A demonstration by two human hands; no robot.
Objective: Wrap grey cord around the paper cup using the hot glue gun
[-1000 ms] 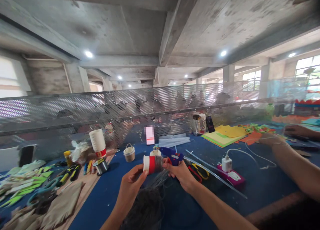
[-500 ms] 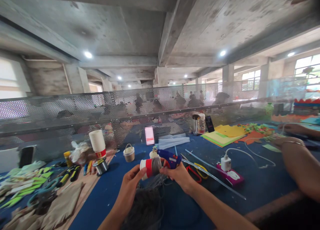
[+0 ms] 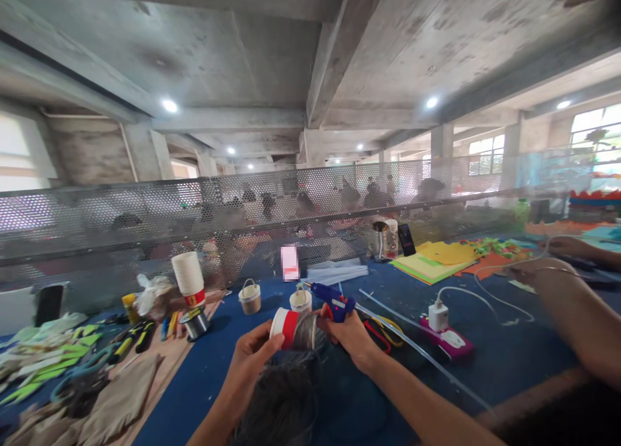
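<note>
My left hand point(image 3: 255, 350) is closed round the white and red end of a paper cup point(image 3: 290, 329), which lies tilted on its side in the air. Grey yarn point(image 3: 305, 331) wraps the cup's other end. In my right hand point(image 3: 347, 333) is a blue hot glue gun point(image 3: 332, 300), its nozzle pointing up and left above the cup. A clear glue stick point(image 3: 402, 336) runs out of the gun's back. Beneath the cup lies a loose heap of dark grey yarn point(image 3: 281, 401). Two small handled baskets, a tan-banded one point(image 3: 251, 298) and a white one point(image 3: 301, 300), stand just beyond.
At left are stacked paper cups point(image 3: 188, 275), a wire spool point(image 3: 195, 323), gloves point(image 3: 123, 394) and cutters point(image 3: 140, 335). Scissors point(image 3: 383, 336), a purple power strip point(image 3: 449, 339) and coloured sheets point(image 3: 436, 265) lie right. Another person's arm point(image 3: 563, 304) reaches in.
My right hand and the glue gun have shifted slightly up and right, away from the cup. The cup has turned a little, and more of the white basket shows. The other person's arm has moved left.
</note>
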